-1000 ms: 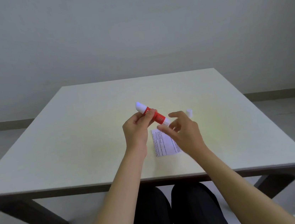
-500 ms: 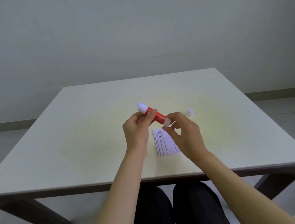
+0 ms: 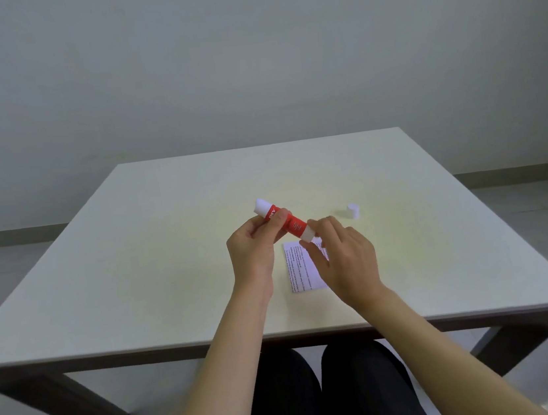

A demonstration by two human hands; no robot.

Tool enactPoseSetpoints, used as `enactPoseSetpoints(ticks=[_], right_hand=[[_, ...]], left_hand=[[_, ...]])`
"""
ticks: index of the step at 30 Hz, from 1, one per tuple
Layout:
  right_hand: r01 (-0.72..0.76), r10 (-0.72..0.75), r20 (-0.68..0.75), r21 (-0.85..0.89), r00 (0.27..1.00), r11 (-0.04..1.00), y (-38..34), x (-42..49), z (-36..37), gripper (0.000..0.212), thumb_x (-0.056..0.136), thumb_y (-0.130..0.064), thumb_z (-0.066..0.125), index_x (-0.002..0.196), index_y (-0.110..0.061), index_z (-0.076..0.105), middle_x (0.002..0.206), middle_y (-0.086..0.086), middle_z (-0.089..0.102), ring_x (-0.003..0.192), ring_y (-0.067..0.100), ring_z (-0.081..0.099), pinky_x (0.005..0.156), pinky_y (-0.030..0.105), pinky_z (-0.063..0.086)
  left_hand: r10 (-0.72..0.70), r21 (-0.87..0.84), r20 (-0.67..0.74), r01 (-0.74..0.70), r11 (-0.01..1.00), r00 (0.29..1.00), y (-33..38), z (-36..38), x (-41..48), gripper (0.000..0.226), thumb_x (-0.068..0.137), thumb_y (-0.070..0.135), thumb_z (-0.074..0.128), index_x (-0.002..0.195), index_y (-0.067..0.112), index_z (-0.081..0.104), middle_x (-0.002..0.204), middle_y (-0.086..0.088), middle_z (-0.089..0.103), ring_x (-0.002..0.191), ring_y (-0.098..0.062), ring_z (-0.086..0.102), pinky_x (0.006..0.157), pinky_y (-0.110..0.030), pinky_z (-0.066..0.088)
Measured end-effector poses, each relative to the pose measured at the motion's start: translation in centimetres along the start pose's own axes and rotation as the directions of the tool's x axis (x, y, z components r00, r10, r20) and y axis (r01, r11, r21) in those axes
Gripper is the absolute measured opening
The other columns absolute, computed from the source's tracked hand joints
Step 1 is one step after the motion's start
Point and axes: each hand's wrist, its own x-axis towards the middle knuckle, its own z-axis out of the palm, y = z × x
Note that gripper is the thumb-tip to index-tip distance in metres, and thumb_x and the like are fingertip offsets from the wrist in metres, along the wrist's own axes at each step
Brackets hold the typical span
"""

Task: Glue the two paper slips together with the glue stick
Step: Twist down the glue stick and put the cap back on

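Observation:
A red glue stick (image 3: 294, 226) with white ends is held slanted above the table. My left hand (image 3: 254, 254) grips its red barrel near the far end. My right hand (image 3: 344, 257) pinches the white near end between thumb and fingertips. The far white tip (image 3: 263, 205) points up and left. A white paper slip (image 3: 301, 269) with printed text lies flat on the table under my right hand, partly hidden by it. Whether a second slip lies with it I cannot tell. A small white cap (image 3: 353, 210) rests on the table to the right.
The pale square table (image 3: 136, 276) has its front edge close to my lap. My dark-clothed knees show below that edge. A plain wall stands behind the table, and grey floor surrounds it.
My right hand closed its fingers onto the white near end of the glue stick. The left hand and the stick stayed nearly in place.

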Motion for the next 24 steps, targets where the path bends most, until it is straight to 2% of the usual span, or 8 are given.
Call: enactPoseSetpoints(ticks=[2,4,6,8,11,16,20,24], right_hand=[[-0.361,0.319,0.190,0.263,0.928,0.895,-0.4,0.2,-0.2,0.031,0.087,-0.034,0.062,0.109,-0.012,0.059,0.092,-0.003,0.064,0.058,0.020,0.060,0.052,0.030,0.048],[-0.780,0.509,0.592,0.505,0.625,0.370,-0.7,0.9,-0.5,0.045,0.088,-0.051,0.054,0.111,-0.012,0.059,0.083,-0.001,0.066,0.052,0.018,0.060,0.051,0.026,0.048],[-0.871,0.354,0.865,0.443,0.355,-0.210,-0.7,1.5,-0.8,0.062,0.091,-0.061,0.038,0.098,-0.006,0.065,0.067,0.007,0.066,0.045,0.021,0.055,0.046,0.026,0.047],[-0.832,0.287,0.891,0.439,0.353,-0.338,-0.3,1.8,-1.1,0.056,0.095,-0.052,0.038,0.086,-0.004,0.066,0.058,0.007,0.062,0.043,0.019,0.052,0.044,0.024,0.046],[-0.763,0.363,0.740,0.637,0.566,-0.109,-0.7,1.9,-1.1,0.028,0.095,-0.027,0.053,0.086,-0.002,0.061,0.062,0.008,0.064,0.046,0.019,0.059,0.052,0.026,0.050],[-0.346,0.310,0.155,0.402,0.938,0.848,-2.4,0.3,-0.2,0.012,0.085,-0.006,0.064,0.086,0.000,0.054,0.081,0.010,0.062,0.063,0.029,0.060,0.058,0.038,0.051],[-0.243,0.189,0.194,0.311,0.963,0.919,-2.4,0.1,0.4,0.024,0.085,-0.023,0.067,0.090,-0.002,0.055,0.089,0.006,0.061,0.066,0.029,0.058,0.052,0.044,0.050],[-0.259,0.212,0.225,0.204,0.951,0.944,1.4,1.4,1.2,0.047,0.087,-0.049,0.052,0.119,-0.014,0.053,0.123,0.004,0.054,0.101,0.023,0.057,0.079,0.037,0.049]], left_hand=[[-0.003,0.022,-0.020,0.004,1.000,1.000,-0.1,0.0,0.0,0.009,0.075,0.019,0.075,0.076,0.010,0.073,0.082,-0.003,0.076,0.084,-0.017,0.074,0.079,-0.019,0.047],[0.004,0.015,-0.036,-0.003,1.000,0.999,0.0,-0.1,0.2,0.011,0.076,0.019,0.075,0.078,0.008,0.072,0.082,-0.004,0.075,0.084,-0.017,0.074,0.077,-0.016,0.048],[0.032,0.065,-0.031,-0.030,0.997,0.999,0.0,-0.1,0.3,0.016,0.076,0.019,0.074,0.083,0.004,0.073,0.087,-0.008,0.075,0.085,-0.019,0.073,0.066,-0.004,0.046],[0.047,0.093,-0.023,-0.044,0.995,0.999,0.0,0.0,0.2,0.017,0.076,0.019,0.075,0.083,0.004,0.073,0.087,-0.008,0.076,0.084,-0.018,0.073,0.057,0.001,0.043],[0.032,0.062,-0.038,-0.030,0.998,0.999,0.2,0.0,0.4,0.008,0.075,0.019,0.075,0.075,0.011,0.073,0.081,-0.002,0.076,0.079,-0.015,0.073,0.061,-0.004,0.046],[-0.020,-0.072,-0.032,0.017,0.997,0.999,0.0,0.4,0.0,0.010,0.080,0.016,0.072,0.070,0.015,0.073,0.082,-0.005,0.076,0.081,-0.016,0.073,0.083,-0.026,0.054],[-0.068,0.002,0.023,0.068,0.998,0.997,-0.8,0.7,-0.4,0.012,0.078,0.015,0.072,0.067,0.018,0.076,0.076,-0.003,0.076,0.075,-0.019,0.071,0.075,-0.031,0.056],[0.038,0.143,-0.057,-0.030,0.989,0.998,-0.8,-0.7,0.5,0.007,0.078,0.016,0.073,0.077,0.023,0.073,0.081,-0.002,0.075,0.089,-0.024,0.071,0.080,-0.034,0.054]])
